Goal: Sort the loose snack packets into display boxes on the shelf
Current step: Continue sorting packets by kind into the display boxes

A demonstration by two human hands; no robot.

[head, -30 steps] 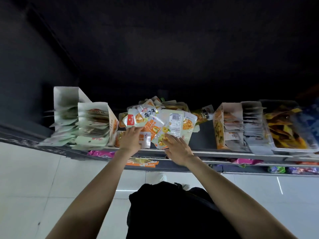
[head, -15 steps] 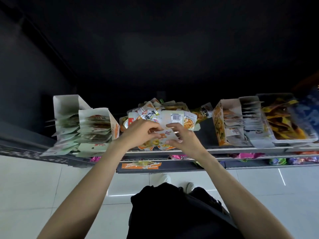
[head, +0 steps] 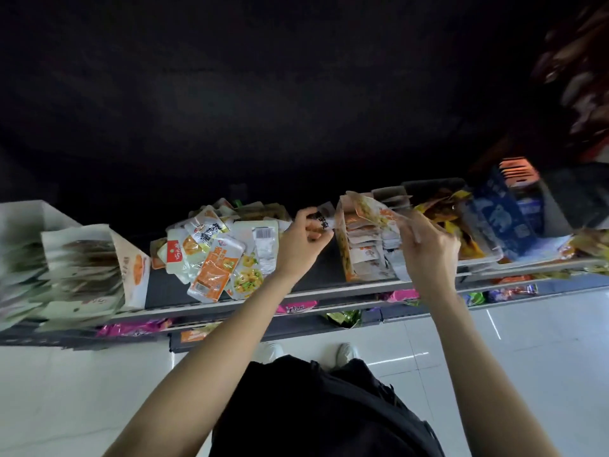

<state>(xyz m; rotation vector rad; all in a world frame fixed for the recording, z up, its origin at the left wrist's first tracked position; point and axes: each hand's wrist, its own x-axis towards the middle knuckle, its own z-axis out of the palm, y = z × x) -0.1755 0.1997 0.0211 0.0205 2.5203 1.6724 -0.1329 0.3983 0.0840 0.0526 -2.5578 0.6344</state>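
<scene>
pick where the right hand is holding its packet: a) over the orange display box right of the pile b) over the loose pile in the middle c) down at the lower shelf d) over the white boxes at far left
a: the right hand pinches a yellow-printed packet above the orange display box, right of the loose pile.

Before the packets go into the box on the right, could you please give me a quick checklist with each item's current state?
1. Right hand grips yellow-printed packets: ok.
2. Packets over the orange display box: ok.
3. Print matches that box's contents: cannot tell, blurred.
4. Room left in the box: cannot tell.
5. Left hand free: not ok, it pinches a small packet.
6. Loose pile stable on the shelf: ok.
</scene>
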